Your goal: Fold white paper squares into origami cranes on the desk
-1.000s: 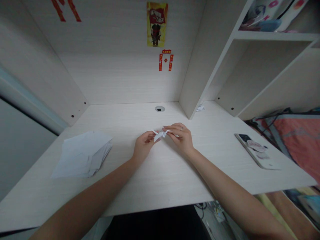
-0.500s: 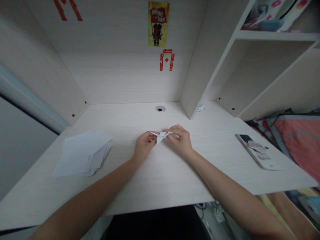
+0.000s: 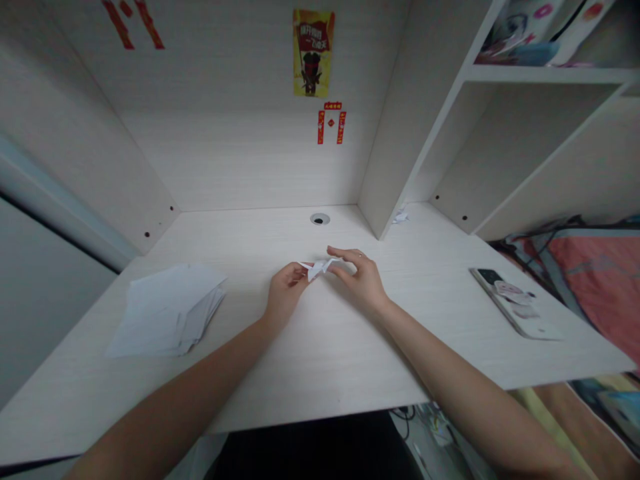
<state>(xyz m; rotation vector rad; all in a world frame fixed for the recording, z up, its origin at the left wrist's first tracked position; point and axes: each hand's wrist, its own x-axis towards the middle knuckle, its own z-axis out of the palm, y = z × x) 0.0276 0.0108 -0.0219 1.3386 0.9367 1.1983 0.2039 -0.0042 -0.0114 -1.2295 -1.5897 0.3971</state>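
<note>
A small piece of folded white paper (image 3: 317, 269), with pointed, wing-like flaps, is held just above the desk (image 3: 300, 360). My left hand (image 3: 287, 291) pinches its left side between thumb and fingers. On the other side, my right hand (image 3: 361, 279) has its thumb near the right flap. Its index finger is raised and spread from the thumb, leaving a gap around that flap; whether the thumb touches the paper is hard to tell. Part of the left flap is hidden by my left fingers.
A stack of white paper sheets (image 3: 165, 313) lies on the left of the desk. A phone (image 3: 515, 303) rests at the right. Behind my hands are a round cable hole (image 3: 320, 219) and an upright divider panel (image 3: 387, 133). A red cloth item (image 3: 595, 280) sits beyond the right edge.
My right index finger has lifted off the paper and opened away from the thumb. The folded paper has shifted and turned slightly to the left, with my left hand still pinching it.
</note>
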